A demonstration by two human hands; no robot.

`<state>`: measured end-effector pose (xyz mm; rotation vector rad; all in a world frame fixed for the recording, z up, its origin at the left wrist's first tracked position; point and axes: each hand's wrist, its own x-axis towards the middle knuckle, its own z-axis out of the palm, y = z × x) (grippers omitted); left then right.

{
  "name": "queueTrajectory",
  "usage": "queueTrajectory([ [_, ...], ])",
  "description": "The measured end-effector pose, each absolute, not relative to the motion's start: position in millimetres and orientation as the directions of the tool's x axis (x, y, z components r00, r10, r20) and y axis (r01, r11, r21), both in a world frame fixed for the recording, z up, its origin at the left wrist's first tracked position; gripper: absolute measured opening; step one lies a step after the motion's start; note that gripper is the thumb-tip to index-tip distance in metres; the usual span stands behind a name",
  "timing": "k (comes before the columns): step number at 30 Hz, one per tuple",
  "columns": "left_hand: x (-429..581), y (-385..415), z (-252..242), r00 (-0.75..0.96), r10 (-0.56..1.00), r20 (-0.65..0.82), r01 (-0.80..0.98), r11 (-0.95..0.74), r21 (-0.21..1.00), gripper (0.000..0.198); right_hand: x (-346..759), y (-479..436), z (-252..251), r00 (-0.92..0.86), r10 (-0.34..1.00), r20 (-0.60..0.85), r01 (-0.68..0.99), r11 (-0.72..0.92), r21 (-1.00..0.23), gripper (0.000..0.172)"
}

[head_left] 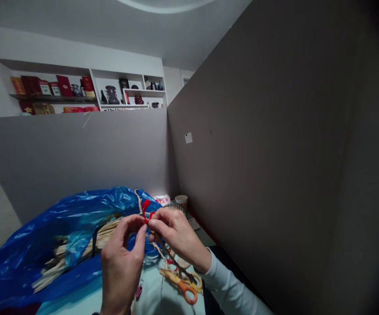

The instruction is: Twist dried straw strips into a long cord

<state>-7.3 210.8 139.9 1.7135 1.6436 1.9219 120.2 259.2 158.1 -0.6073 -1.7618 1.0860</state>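
Note:
A piece of red yarn (145, 204) is pinched between the fingertips of both hands above the table. My left hand (124, 249) grips it from the left, thumb and fingers meeting at the yarn. From the right, my right hand (174, 232) pinches it too, close to the left fingertips. Pale braided fibre strands (156, 248) run near and below the hands; where they join the yarn is hidden. Under my right wrist lie orange-handled scissors (185, 289). A thin brown stick-like piece (176, 264) slants down from beneath my right hand.
A large blue plastic bag (61, 218) spreads across the left, with a bundle of pale dried strips (106, 234) in it. A paper cup (181, 201) stands at the back near the partition (258, 153). Shelves (51, 99) with boxes and vases are set high behind. The tabletop (153, 288) is pale.

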Motion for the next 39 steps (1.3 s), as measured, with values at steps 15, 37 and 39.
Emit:
queueTrajectory([
  [15, -8.1, 210.4, 138.2, -0.372, 0.602, 0.706, 0.630, -0.395, 0.669, 0.009, 114.8, 253.8, 149.5, -0.370, 0.620, 0.692, 0.110, 0.768, -0.631, 0.008],
  [37, -18.5, 214.4, 139.2, -0.352, 0.763, 0.542, 0.530, -0.315, 0.787, 0.017, 111.5, 255.8, 142.6, -0.355, 0.478, 0.803, 0.263, 0.876, -0.405, 0.012],
  [39, -18.2, 215.4, 139.2, -0.343, 0.768, 0.541, 0.517, -0.326, 0.791, 0.015, 109.3, 254.8, 141.6, -0.319, 0.514, 0.796, 0.278, 0.854, -0.440, 0.010],
])
